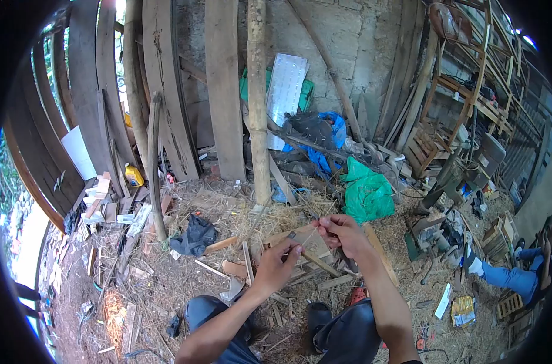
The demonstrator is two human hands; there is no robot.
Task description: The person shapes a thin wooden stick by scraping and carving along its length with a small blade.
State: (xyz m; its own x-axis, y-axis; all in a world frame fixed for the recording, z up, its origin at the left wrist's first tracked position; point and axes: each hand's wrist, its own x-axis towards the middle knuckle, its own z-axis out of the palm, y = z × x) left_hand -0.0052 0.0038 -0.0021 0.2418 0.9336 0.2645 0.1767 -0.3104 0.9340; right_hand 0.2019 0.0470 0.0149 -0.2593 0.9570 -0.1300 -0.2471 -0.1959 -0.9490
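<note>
In front of my knees, my left hand (273,264) is closed in a pinch, thumb against fingers, and a small dark tip shows above its fingers. Close by on the right and slightly higher, my right hand (346,235) is also pinched, with its fingertips turned toward the left hand. Something thin seems to run between the two sets of fingertips, but it is too fine to tell from the straw behind. Below the hands lie a wooden stick (322,263) and several wood offcuts. A wooden board (382,258) lies beside the right forearm.
A bamboo post (257,109) stands ahead. Around it are a green plastic bag (367,191), a black plastic bag (194,235) and a yellow bottle (133,175). Wooden planks (224,91) lean at the left. At the right edge sits another person in jeans (511,280).
</note>
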